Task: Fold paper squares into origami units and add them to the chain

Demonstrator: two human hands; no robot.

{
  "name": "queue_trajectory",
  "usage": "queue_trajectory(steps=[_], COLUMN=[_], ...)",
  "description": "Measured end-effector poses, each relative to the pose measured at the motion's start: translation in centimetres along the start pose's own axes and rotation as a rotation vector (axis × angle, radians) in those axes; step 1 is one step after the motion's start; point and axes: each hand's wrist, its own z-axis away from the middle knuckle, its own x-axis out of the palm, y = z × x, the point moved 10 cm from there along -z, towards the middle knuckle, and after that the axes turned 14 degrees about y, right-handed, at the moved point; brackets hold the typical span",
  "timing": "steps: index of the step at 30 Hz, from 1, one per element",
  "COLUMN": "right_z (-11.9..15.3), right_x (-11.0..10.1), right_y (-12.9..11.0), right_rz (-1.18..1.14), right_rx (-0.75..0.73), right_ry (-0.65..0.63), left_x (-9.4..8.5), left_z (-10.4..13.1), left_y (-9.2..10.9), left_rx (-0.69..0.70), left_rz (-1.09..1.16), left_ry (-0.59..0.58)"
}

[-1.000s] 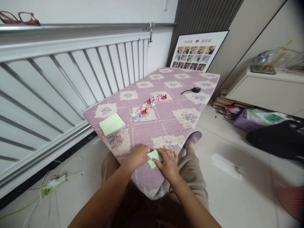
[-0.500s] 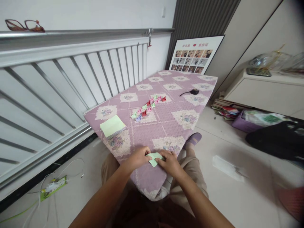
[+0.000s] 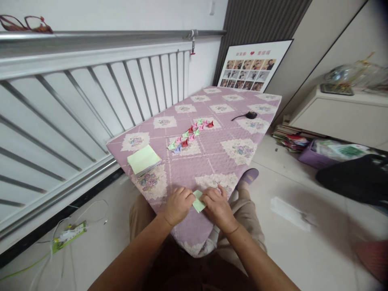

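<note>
A small piece of folded green paper [image 3: 198,201] lies between my two hands, near the close corner of the cloth-covered table [image 3: 190,226]. My left hand [image 3: 179,204] is closed, with its fingertips on the paper's left edge. From the other side my right hand [image 3: 217,206] grips the paper's right edge, its fingers covering part of it. Further up the table stand several small folded paper pieces [image 3: 190,135] in red, pink, green and blue. To the left rests a stack of light green paper squares [image 3: 144,159].
A black item with a strap [image 3: 250,115] lies toward the table's far right. A white railing [image 3: 100,105] runs along the left, with eyeglasses [image 3: 26,24] on its top bar. A framed photo board [image 3: 254,66] leans behind. A power strip [image 3: 69,236] sits on the floor.
The green paper has changed from a wide pointed shape to a narrower, squarish one. Both hands have turned knuckles-up around it. The view has shifted slightly.
</note>
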Motion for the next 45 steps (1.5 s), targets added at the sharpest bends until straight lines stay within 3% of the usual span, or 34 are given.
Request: queue_trajectory(steps=[3,7,10,19,25,31,45], right_z=[1.8,3.5,4.2,5.3,4.8,4.9,4.8], right_x=[1.4,2.3,2.2,1.5,1.2,1.7,1.7], right_y=[-0.1,0.6,1.4,3.4,4.0,4.7,5.0], right_rz=[0.014,-0.053,-0.127,-0.154,-0.107,-0.03,-0.004], right_rx=[-0.017,0.06,0.118,0.257,0.341,0.376,0.42], right_ry=[-0.081,-0.118,-0.115,-0.04,0.065,0.06,0.096], left_x=[1.5,2.7,2.7,2.0,2.4,2.8,2.4], left_z=[1.5,2.8,3.3,4.1,3.5,3.1,2.6], left_y=[0.7,0.6,0.0,-2.3,-2.5,-2.8,-2.8], left_rx=[0.031,-0.04,-0.155,-0.483,-0.507,-0.526,-0.498], left_rz=[-0.035,-0.006,0.051,0.146,0.071,0.011,-0.049], left_ry=[-0.043,-0.099,-0.116,-0.017,-0.063,-0.116,-0.039])
